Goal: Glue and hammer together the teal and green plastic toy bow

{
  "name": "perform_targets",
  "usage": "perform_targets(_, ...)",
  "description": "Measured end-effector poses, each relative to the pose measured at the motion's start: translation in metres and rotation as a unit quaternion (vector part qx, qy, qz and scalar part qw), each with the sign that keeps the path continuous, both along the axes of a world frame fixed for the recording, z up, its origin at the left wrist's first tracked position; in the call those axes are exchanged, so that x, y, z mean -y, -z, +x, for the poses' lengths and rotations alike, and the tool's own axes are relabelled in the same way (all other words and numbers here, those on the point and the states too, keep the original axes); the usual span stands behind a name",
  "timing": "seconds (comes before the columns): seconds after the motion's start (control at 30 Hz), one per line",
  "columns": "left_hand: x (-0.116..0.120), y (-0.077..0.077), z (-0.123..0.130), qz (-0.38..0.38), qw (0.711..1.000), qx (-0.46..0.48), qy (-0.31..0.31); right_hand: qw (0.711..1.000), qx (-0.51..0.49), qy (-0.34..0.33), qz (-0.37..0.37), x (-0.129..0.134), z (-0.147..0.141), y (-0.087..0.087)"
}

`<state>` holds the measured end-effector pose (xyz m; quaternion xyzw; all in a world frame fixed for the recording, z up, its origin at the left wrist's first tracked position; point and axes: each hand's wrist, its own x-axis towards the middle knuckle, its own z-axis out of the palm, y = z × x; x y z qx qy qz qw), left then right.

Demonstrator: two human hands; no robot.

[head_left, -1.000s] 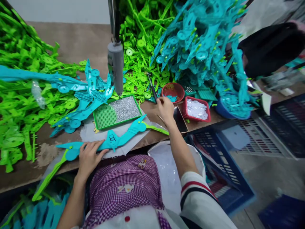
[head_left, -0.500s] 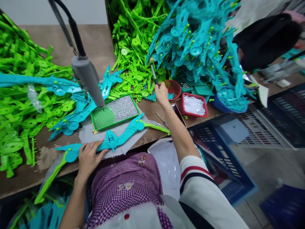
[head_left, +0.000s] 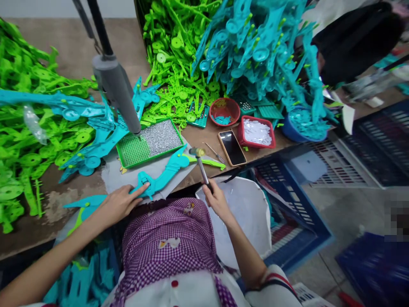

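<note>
A long blue plastic part (head_left: pixel 168 172) with green arms at its ends lies along the table's front edge on a pale cloth (head_left: pixel 110 175). My left hand (head_left: pixel 123 200) rests over it with fingers stretched out, the fingertips at the raised bracket in its middle. In my right hand (head_left: pixel 217 198) is a small hammer (head_left: pixel 202 167), gripped by the handle, its head raised near the part's right end. Just behind the part sits a green tray (head_left: pixel 128 163) with a perforated floor, partly filled with small silvery pieces.
A grey power screwdriver (head_left: pixel 116 89) hangs above the tray. Heaps of green parts (head_left: pixel 179 55) and blue parts (head_left: pixel 252 51) stand behind. To the right are a phone (head_left: pixel 232 148), a thin metal tool (head_left: pixel 214 152), a red basket (head_left: pixel 271 143), a brown bowl (head_left: pixel 225 104) and a blue bowl (head_left: pixel 292 135).
My right hand has brought the hammer from beside the heaps down towards the table's front edge. My left hand has slid right along the blue part to its middle bracket.
</note>
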<state>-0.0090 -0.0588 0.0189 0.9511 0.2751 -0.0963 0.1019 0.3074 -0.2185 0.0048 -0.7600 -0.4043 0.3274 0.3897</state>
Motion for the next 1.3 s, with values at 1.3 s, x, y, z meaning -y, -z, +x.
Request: perform_targets(1.3, -0.006, 0.006, 0.004, -0.011, 1.000, 0.027, -0.007, 0.974, 0.136, 0.130, -0.126, 0.043, 0.019, 0.010)
